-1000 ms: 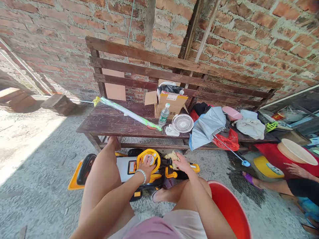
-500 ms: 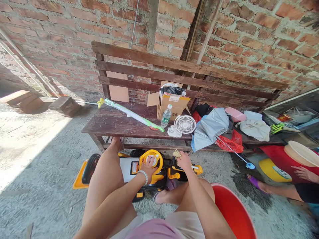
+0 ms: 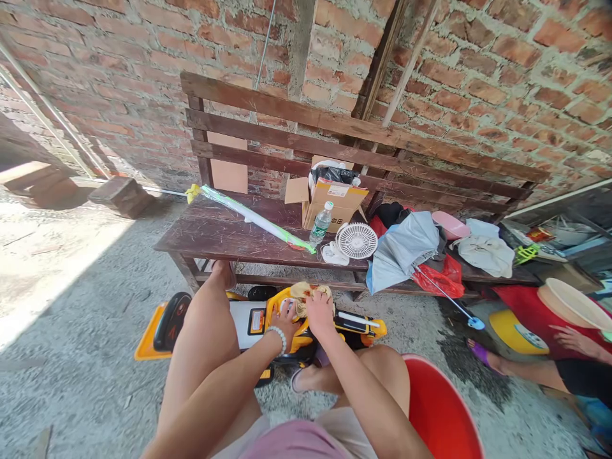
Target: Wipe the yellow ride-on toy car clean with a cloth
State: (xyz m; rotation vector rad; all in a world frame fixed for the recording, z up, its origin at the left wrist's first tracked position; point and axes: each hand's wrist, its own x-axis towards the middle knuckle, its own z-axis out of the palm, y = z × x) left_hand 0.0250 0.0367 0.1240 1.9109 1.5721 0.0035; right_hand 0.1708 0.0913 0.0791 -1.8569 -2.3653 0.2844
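A yellow steering wheel [image 3: 273, 299] belongs to a white, yellow and black ride-on toy car [image 3: 240, 313] standing between my legs. My left hand [image 3: 285, 324], with a beaded bracelet at the wrist, grips the lower left of the wheel, its fingers reaching over the hub. Bunched under the fingers of my right hand [image 3: 319, 311] is a beige cloth [image 3: 301, 291] with brownish stains, pressed on the wheel's upper right. The cloth and both hands hide much of the wheel. To the right, the toy's yellow and black front part [image 3: 361, 322] shows.
A wooden bench [image 3: 224, 245] behind the toy bears a water bottle [image 3: 321, 223], a white fan [image 3: 356, 240], a cardboard box [image 3: 329, 207] and a silver umbrella [image 3: 406, 245]. A red bucket [image 3: 442, 408] stands beside my right leg. Another person's hand [image 3: 576, 341] is at far right.
My right hand has moved left with the cloth, from the toy's front part onto the steering wheel. My left hand stays on the wheel.
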